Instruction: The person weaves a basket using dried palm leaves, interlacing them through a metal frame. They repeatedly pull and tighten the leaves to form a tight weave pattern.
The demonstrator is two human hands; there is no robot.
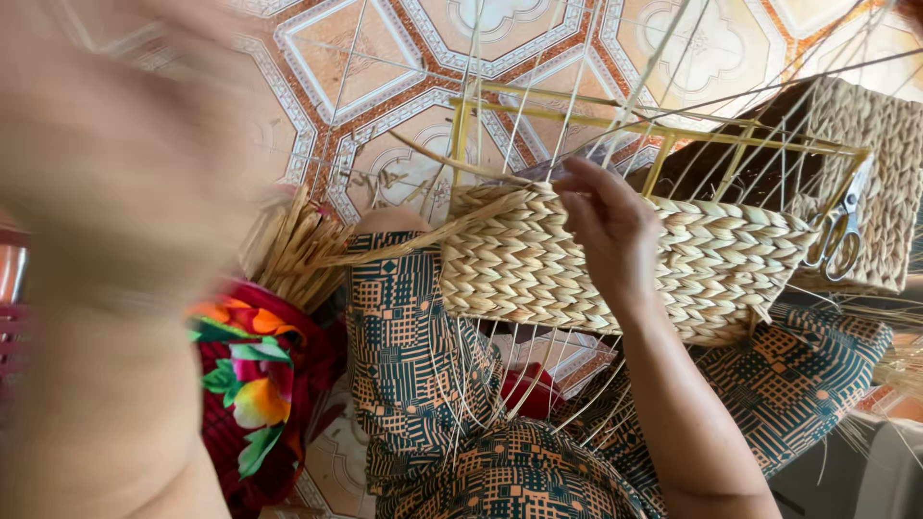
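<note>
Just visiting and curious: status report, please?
Right hand pinching strand at woven basket rim. Left arm a close blur, grip unreadable. Scissors hang on frame.

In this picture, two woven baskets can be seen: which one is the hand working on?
The nearer, half-woven basket on the lap: the right hand rests on its rim, and bare strands rise from its yellow frame. The finished basket sits behind, untouched.

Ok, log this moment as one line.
right hand: fingers on half-woven basket rim | left arm: raised, blurred | scissors: hung on frame
</note>
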